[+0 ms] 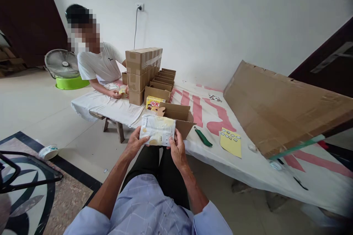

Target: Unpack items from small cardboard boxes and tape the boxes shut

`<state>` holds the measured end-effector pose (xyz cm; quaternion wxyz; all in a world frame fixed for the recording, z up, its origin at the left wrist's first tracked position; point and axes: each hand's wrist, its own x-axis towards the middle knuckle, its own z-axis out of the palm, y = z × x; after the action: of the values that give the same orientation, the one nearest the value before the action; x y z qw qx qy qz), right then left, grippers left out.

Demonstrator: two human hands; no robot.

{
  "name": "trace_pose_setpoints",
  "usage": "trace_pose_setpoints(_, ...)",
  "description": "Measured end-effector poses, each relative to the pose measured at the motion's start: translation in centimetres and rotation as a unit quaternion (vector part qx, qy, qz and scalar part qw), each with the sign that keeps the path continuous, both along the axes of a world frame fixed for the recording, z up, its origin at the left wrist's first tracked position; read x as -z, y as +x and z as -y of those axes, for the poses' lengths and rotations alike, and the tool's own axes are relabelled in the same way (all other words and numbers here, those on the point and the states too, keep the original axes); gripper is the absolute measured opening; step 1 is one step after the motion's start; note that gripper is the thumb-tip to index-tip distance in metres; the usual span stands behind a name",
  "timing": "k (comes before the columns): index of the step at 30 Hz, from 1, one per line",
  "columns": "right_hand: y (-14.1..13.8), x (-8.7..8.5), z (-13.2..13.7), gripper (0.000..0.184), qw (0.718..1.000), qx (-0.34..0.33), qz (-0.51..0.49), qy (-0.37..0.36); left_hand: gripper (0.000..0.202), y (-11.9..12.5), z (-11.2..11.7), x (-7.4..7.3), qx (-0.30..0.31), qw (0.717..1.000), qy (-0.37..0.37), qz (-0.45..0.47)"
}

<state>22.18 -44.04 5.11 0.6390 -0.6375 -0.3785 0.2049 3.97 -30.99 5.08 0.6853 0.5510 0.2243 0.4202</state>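
Note:
A white and pale yellow printed packet (pixel 157 130) is held level above my lap, in front of the table's near edge. My left hand (pixel 135 142) grips its left end with the thumb on the front face. At the other end, my right hand (pixel 177 148) pinches it the same way. Just behind the packet stands an open cardboard box (pixel 185 126) with its flaps up; its inside is mostly out of sight. A yellow printed carton (pixel 154 103) sits beside that box, to its left.
Stacked taped boxes (pixel 136 67) and a row of open boxes (pixel 162 85) stand farther back. A green-handled cutter (pixel 203 137) and a yellow sheet with stickers (pixel 231 143) lie to the right, before a large cardboard sheet (pixel 289 110). A co-worker (pixel 100 62) handles something small at the left.

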Motion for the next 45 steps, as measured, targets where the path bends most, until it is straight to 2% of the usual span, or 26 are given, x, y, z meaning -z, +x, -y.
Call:
trace_pose_setpoints(3, -1.1, 0.0, 0.9, 0.087, 0.999, 0.02, 0.03, -0.003, 0.048, -0.1, 1.7, 0.1, -0.114, 0.989, 0.087, -0.026)
trace_pose_setpoints(5, -2.5, -0.2, 1.3, 0.092, 0.999, -0.048, 0.006, 0.008, 0.034, 0.3, 3.6, -0.1, -0.167, 0.963, 0.201, -0.063)
trace_pose_setpoints(7, -3.7, -0.5, 1.6, 0.092, 0.991, -0.121, -0.041, 0.034, 0.038, 0.8, 5.8, -0.2, -0.155, 0.927, 0.33, -0.092)
trace_pose_setpoints(8, -4.1, -0.7, 1.6, 0.088, 0.988, -0.126, -0.068, 0.049, 0.045, 1.0, 6.7, -0.2, -0.127, 0.908, 0.386, -0.1)
trace_pose_setpoints(10, -4.3, -0.9, 1.8, 0.079, 0.985, -0.081, -0.134, 0.075, 0.056, 1.1, 7.9, -0.3, -0.063, 0.88, 0.459, -0.104)
trace_pose_setpoints(11, -4.0, -1.1, 2.0, 0.075, 0.98, -0.058, -0.173, 0.084, 0.058, 0.9, 7.9, -0.3, -0.052, 0.875, 0.469, -0.104)
trace_pose_setpoints(13, -3.1, -1.3, 2.4, 0.074, 0.962, -0.061, -0.248, 0.091, 0.055, 0.2, 6.9, -0.7, -0.093, 0.89, 0.433, -0.111)
trace_pose_setpoints(15, -2.1, -1.7, 2.7, 0.077, 0.946, -0.118, -0.293, 0.074, 0.056, -0.8, 5.1, -1.3, -0.156, 0.922, 0.332, -0.124)
trace_pose_setpoints(16, -1.7, -1.8, 2.9, 0.078, 0.939, -0.145, -0.305, 0.061, 0.059, -1.2, 4.1, -1.6, -0.153, 0.942, 0.269, -0.126)
trace_pose_setpoints(17, -1.5, -2.0, 2.9, 0.078, 0.935, -0.165, -0.311, 0.05, 0.061, -1.6, 3.3, -1.9, -0.118, 0.963, 0.208, -0.122)
trace_pose_setpoints(19, -1.4, -2.2, 2.6, 0.077, 0.931, -0.181, -0.315, 0.04, 0.062, -2.1, 2.4, -2.1, -0.001, 0.989, 0.108, -0.099)
trace_pose_setpoints(21, -1.6, -2.4, 2.2, 0.077, 0.931, -0.182, -0.313, 0.04, 0.06, -2.1, 2.4, -1.9, 0.077, 0.994, 0.048, -0.064)
trace_pose_setpoints(22, -1.6, -2.5, 1.9, 0.077, 0.933, -0.181, -0.308, 0.04, 0.058, -2.0, 2.5, -1.7, 0.085, 0.995, 0.031, -0.045)
trace_pose_setpoints(25, -1.7, -2.7, 1.5, 0.075, 0.95, -0.169, -0.259, 0.041, 0.057, -1.4, 2.6, -1.0, 0.036, 0.999, -0.004, 0.003)
trace_pose_setpoints(29, -1.5, -2.7, 1.3, 0.07, 0.981, -0.131, -0.136, 0.041, 0.061, -0.8, 1.7, -0.9, -0.05, 0.997, -0.037, 0.036)
trace_pose_setpoints(32, -1.7, -2.6, 0.9, 0.073, 0.991, -0.103, -0.075, 0.049, 0.061, -0.6, 1.3, -1.0, -0.061, 0.996, -0.044, 0.054)
trace_pose_setpoints(35, -1.7, -2.1, 0.4, 0.074, 0.994, -0.088, -0.053, 0.043, 0.062, -0.5, 1.3, -0.4, -0.058, 0.996, -0.039, 0.054)
trace_pose_setpoints(39, -1.1, -0.1, 0.1, 0.077, 0.998, -0.05, -0.039, 0.004, 0.068, -0.1, 1.3, 1.7, -0.04, 0.999, -0.022, 0.012)
trace_pose_setpoints(45, -0.3, 4.7, -0.4, 0.085, 0.996, -0.022, -0.057, -0.058, 0.078, 0.2, 0.6, 6.7, -0.008, 0.999, -0.01, -0.049)
